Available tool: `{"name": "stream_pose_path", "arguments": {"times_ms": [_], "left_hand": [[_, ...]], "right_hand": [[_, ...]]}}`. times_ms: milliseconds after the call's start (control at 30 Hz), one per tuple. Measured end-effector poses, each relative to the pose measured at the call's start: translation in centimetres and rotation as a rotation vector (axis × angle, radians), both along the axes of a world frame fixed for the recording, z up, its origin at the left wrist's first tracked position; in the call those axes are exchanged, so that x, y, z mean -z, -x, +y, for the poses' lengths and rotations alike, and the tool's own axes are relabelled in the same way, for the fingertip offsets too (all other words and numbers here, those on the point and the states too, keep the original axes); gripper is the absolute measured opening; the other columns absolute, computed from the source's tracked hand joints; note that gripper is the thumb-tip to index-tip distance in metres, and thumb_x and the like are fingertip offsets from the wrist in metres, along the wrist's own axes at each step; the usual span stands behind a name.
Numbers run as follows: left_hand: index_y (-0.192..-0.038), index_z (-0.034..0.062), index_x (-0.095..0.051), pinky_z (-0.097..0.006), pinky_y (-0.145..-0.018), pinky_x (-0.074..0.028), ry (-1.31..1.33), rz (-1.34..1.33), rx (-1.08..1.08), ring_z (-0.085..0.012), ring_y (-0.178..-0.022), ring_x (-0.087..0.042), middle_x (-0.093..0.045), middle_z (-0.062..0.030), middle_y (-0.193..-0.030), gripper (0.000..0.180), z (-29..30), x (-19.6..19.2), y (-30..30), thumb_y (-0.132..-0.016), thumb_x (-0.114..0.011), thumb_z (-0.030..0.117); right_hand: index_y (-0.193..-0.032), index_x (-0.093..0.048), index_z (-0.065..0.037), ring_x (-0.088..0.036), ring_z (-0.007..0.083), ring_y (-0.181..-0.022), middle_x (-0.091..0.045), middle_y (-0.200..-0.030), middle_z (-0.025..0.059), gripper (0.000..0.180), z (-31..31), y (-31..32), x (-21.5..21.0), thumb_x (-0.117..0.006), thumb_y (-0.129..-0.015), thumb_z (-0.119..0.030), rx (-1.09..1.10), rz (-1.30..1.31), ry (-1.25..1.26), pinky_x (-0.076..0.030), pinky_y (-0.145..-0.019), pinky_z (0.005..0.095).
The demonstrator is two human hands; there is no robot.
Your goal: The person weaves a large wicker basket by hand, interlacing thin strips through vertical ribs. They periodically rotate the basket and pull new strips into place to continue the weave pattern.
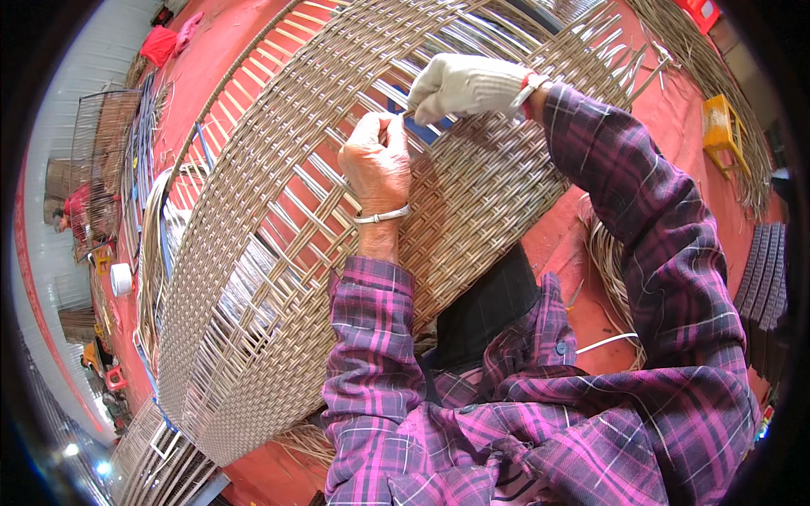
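A large curved wicker panel of tan-brown strands lies slanted before me, tightly woven at both sides with open gaps along its middle. Over one gap my bare left hand is closed in a pinch, with a white band round its wrist. Close to its right, my right hand, in a white knitted glove, has its fingers curled together. A short bit of wicker strand shows between the two hands, pinched at the fingertips. Most of that strand is hidden by the fingers. Pale bare rods cross the gaps.
Red sheeting covers the floor. Long strand bundles lie at the far right, near a yellow stool. More strands coil beside my right arm. A white tape roll is at the left; beyond it is another person in red.
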State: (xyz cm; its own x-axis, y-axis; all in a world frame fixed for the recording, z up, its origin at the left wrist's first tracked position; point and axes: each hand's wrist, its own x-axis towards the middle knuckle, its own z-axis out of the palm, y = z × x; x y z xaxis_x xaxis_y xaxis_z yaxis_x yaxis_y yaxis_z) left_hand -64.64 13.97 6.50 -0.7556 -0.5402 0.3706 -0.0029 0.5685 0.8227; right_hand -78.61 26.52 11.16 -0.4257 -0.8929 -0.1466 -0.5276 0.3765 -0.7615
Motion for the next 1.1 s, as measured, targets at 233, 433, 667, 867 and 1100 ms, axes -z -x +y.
{"name": "stream_pose_path", "arguments": {"times_ms": [233, 433, 667, 867, 1100], "left_hand": [[-0.094, 0.0082, -0.069, -0.037, -0.078, -0.047, 0.469, 0.192, 0.067, -0.0247, -0.094, -0.064, -0.066, -0.0087, -0.099, 0.016, 0.6, 0.6, 0.4, -0.079, -0.074, 0.006], [-0.1, 0.0059, -0.07, -0.039, -0.091, -0.043, 0.504, 0.201, 0.095, -0.0259, -0.107, -0.062, -0.068, -0.0089, -0.107, 0.016, 2.3, -1.4, 3.3, -0.085, -0.065, 0.005], [-0.088, 0.0031, -0.073, -0.032, -0.059, -0.049, 0.048, 0.085, 0.169, -0.0228, -0.062, -0.067, -0.07, -0.0112, -0.075, 0.013, 2.7, -2.6, 4.8, -0.081, -0.075, 0.014], [-0.079, 0.0056, -0.072, -0.03, -0.053, -0.045, 0.343, 0.014, 0.011, -0.0143, -0.057, -0.06, -0.066, -0.0025, -0.066, 0.008, 0.8, -1.9, 2.2, -0.083, -0.072, 0.013], [-0.075, 0.0104, -0.068, -0.043, -0.057, -0.049, 0.638, -0.119, -0.014, -0.0331, -0.062, -0.064, -0.067, -0.0108, -0.068, 0.012, 2.6, -1.6, 4.0, -0.08, -0.07, 0.021]], "right_hand": [[-0.091, -0.073, -0.003, -0.057, 0.0081, -0.066, -0.067, -0.073, -0.0001, 0.014, 5.4, 3.7, -1.1, -0.066, -0.083, -0.013, 0.178, 0.143, 0.294, -0.047, -0.063, 0.0271], [-0.088, -0.068, -0.002, -0.054, 0.0063, -0.069, -0.061, -0.072, -0.0023, 0.008, 7.9, 5.0, -3.0, -0.061, -0.086, -0.004, 0.226, 0.164, 0.42, -0.046, -0.064, 0.0241], [-0.106, -0.07, -0.005, -0.053, 0.0035, -0.062, -0.066, -0.074, -0.0018, 0.018, 7.0, 1.0, -3.4, -0.062, -0.091, -0.012, 0.401, -0.238, 0.415, -0.046, -0.054, 0.0227], [-0.112, -0.067, -0.007, -0.067, 0.0306, -0.079, -0.07, -0.09, 0.0136, 0.034, 2.4, 1.3, 1.3, -0.066, -0.082, -0.024, 0.232, 0.48, -0.008, -0.053, -0.074, 0.0384], [-0.108, -0.068, -0.008, -0.067, 0.0335, -0.083, -0.069, -0.088, 0.0172, 0.039, 1.6, 2.2, 0.4, -0.069, -0.073, -0.026, 0.019, 0.444, -0.141, -0.053, -0.075, 0.0398]]}}
